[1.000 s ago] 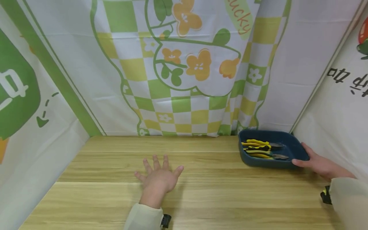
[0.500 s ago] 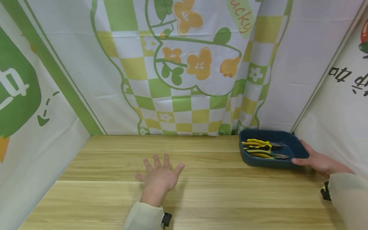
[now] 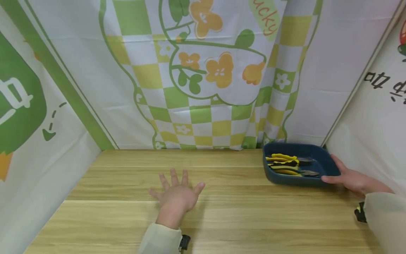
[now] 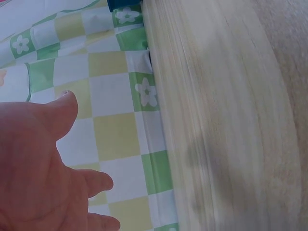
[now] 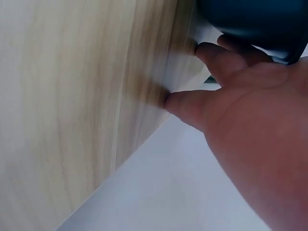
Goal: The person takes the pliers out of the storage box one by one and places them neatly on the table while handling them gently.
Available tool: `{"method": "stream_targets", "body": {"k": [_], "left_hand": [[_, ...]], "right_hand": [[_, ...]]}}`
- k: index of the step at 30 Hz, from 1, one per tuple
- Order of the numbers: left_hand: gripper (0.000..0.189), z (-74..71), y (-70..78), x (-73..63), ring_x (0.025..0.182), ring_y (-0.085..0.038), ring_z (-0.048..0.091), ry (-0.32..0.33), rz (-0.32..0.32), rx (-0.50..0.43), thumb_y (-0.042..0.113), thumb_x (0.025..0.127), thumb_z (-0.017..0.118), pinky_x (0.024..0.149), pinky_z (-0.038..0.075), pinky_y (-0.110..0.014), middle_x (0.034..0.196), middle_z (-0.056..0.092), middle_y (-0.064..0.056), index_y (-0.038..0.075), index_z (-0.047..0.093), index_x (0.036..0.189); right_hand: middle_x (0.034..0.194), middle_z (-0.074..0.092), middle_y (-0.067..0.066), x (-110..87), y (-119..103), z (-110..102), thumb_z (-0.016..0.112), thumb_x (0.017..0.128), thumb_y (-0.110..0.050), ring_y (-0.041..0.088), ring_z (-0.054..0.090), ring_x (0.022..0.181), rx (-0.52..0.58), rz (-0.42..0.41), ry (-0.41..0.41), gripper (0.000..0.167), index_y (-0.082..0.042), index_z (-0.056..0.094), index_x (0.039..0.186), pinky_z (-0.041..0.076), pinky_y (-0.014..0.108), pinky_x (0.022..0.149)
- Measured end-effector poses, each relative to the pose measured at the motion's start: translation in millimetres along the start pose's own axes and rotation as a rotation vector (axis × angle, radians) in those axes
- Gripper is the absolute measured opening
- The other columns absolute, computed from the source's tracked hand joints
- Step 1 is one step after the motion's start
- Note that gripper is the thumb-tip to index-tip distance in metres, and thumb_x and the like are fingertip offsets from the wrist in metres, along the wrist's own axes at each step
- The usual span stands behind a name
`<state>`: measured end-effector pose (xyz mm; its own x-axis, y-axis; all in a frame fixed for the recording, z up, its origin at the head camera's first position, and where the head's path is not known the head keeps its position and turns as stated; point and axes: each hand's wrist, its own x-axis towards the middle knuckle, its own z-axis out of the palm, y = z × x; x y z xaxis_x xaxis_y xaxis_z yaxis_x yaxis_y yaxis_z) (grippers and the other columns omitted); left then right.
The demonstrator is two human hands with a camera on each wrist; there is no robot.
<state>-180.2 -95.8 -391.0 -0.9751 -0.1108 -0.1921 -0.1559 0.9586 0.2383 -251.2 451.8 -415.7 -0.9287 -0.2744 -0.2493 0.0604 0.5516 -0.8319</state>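
Note:
A dark blue plastic tub (image 3: 323, 158) stands at the back right of the wooden table. Inside it lie several pliers (image 3: 287, 172) with yellow and black handles, their metal jaws toward the right. My right hand (image 3: 356, 179) holds the tub's right end, thumb along the front rim and fingers round the side. In the right wrist view, two fingertips of that hand (image 5: 255, 110) reach down by the table beside the tub (image 5: 255, 21). My left hand (image 3: 178, 198), fingers spread wide and holding nothing, hovers palm down over the table's middle left.
The wooden table (image 3: 241, 215) ends at a white curtain with green and yellow checks (image 3: 203, 120) along the back. Printed white cloth walls (image 3: 63, 148) close in both sides. The right wall comes close to my right hand. Straps with small black devices sit at both wrists.
Almost nothing moves. My left hand shifts very slightly right, fingers still spread; my right hand stays on the tub, which keeps its place.

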Motion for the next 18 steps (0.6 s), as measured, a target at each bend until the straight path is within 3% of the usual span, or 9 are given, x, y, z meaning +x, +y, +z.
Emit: {"method": "stream_targets", "body": {"k": [9, 15, 18], "left_hand": [[0.092, -5.2, 0.7, -2.6, 0.141, -0.054, -0.015, 0.01, 0.005, 0.026, 0.08, 0.092, 0.022, 0.092, -0.012, -0.084, 0.163, -0.002, -0.022, 0.019, 0.021, 0.161], [0.091, -5.3, 1.5, -2.8, 0.141, -0.054, -0.016, 0.005, 0.004, 0.028, 0.079, 0.092, 0.023, 0.093, -0.011, -0.084, 0.163, -0.001, -0.021, 0.019, 0.021, 0.161], [0.091, -4.6, 1.8, -2.5, 0.141, -0.053, -0.016, 0.004, 0.002, 0.028, 0.079, 0.092, 0.023, 0.093, -0.011, -0.084, 0.163, -0.001, -0.021, 0.019, 0.021, 0.161]], "right_hand": [[0.148, -0.038, 0.03, 0.5, -6.0, 9.1, 0.066, 0.098, -0.02, 0.062, -0.027, 0.129, -0.032, -0.027, -0.009, 0.112, -0.016, -0.034, 0.15, 0.002, 0.082, 0.094], [0.147, -0.042, 0.028, 1.3, -11.0, 16.3, 0.065, 0.099, -0.021, 0.063, -0.027, 0.129, -0.044, -0.025, -0.043, 0.112, -0.021, -0.036, 0.148, 0.01, 0.085, 0.091], [0.147, -0.042, 0.028, 1.1, -13.8, 20.5, 0.065, 0.098, -0.022, 0.061, -0.028, 0.129, -0.04, -0.023, -0.042, 0.113, -0.019, -0.035, 0.149, 0.007, 0.084, 0.092]]}}
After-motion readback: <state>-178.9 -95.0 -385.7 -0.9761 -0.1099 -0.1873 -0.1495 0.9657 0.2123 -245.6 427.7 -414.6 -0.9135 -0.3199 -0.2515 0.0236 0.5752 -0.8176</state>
